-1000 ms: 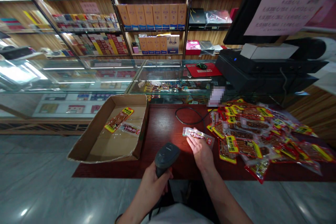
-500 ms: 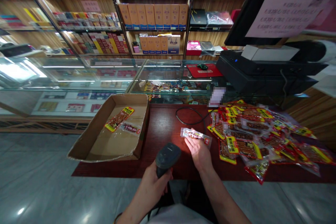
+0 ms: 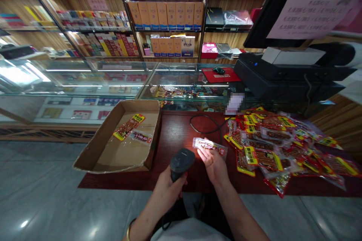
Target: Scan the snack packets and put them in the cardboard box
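Note:
My left hand (image 3: 169, 186) is wrapped round the handle of a black barcode scanner (image 3: 182, 161), whose head points toward the right and away from me. Across the fingers of my right hand (image 3: 214, 165) lies a slim clear snack packet (image 3: 209, 146) with red and white print. The thumb side of that hand is partly hidden by the packet. A reddish glow falls on the packet and my fingertips. To the right, a heap of snack packets (image 3: 263, 158) in yellow, red and clear wrap spreads over the dark red table (image 3: 175, 131).
An open cardboard box (image 3: 113, 158) with two snack packets inside stands at the left. A black cable (image 3: 203, 131) loops on the table. Behind are a glass display counter (image 3: 124, 67), a mouse on a red mat (image 3: 209, 77), and a monitor (image 3: 268, 11) above a black cash drawer (image 3: 283, 83).
The scanner and my left hand have shifted slightly right and upward, closer to the packet. My right hand has moved a little left with the packet; the glow on it is brighter.

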Demonstrator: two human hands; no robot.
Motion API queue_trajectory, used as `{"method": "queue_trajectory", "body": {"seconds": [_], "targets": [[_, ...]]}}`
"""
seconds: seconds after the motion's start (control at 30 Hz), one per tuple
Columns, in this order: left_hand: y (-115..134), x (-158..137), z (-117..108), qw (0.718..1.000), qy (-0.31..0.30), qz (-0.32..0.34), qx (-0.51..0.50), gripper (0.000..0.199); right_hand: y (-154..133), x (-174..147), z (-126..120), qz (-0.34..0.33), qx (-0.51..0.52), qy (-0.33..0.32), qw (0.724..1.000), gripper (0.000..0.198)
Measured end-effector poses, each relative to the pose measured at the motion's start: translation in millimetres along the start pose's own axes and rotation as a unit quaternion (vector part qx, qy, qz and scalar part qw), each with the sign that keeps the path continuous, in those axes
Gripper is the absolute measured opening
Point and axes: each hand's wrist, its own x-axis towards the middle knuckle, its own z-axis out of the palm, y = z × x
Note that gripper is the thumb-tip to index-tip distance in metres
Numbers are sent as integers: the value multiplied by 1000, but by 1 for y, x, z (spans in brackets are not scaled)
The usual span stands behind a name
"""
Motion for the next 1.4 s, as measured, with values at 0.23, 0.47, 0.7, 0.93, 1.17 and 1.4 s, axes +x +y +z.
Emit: {"method": "queue_trajectory", "body": {"seconds": [0.23, 0.47, 0.7, 0.93, 1.17, 1.4], "targets": [[3, 9, 9, 999, -4, -9, -32, 15, 4, -1, 6, 25, 17, -3, 1000, 44], [0, 17, 11, 999, 3, -16, -47, 17, 6, -5, 19, 29, 49, 4, 998, 42], [-4, 23, 12, 999, 4, -19, -51, 19, 3, -6, 22, 31, 54, 8, 998, 40], [-4, 28, 15, 998, 3, -22, -54, 22, 3, -7, 13, 9, 14, 34, 999, 44], [-7, 11, 1, 999, -16, -31, -40, 21, 1, 14, 11, -28, 17, 60, 998, 35], [-24, 3, -1, 998, -2, -57, -37, 21, -13, 20, 119, -24, -76, -242, 967, 25]]}}
